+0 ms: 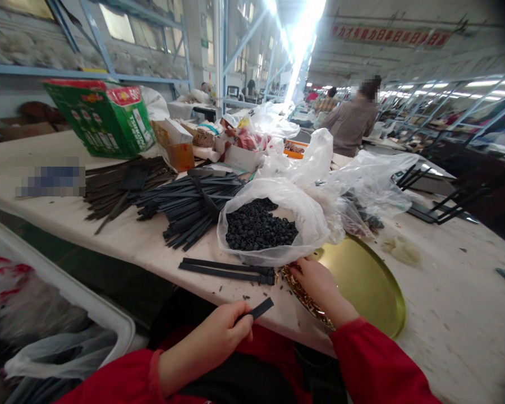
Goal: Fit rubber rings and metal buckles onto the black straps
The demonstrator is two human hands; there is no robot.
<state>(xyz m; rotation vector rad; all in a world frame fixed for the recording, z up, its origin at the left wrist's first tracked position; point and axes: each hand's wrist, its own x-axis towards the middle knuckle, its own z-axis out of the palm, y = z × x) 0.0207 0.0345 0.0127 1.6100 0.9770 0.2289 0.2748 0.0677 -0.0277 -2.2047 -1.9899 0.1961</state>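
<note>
My left hand (223, 331) is closed around a black strap (258, 310), whose flat end sticks out to the right past my thumb. At the left side of a round gold tray (353, 275), my right hand (317, 283) reaches into a heap of small shiny gold metal pieces (305, 297); its fingertips are partly hidden, so I cannot see what they hold. Just behind is a clear plastic bag (309, 219) full of small black loops (256, 227). Two finished-looking black straps (223, 272) lie side by side in front of the bag.
Bundles of black strips (189, 202) and brown strips (105, 188) lie at the left, before a green carton (101, 123). Clear bags (370, 179) and small boxes crowd the back. A white bin (118, 325) stands low at left. Another person (349, 126) is farther off.
</note>
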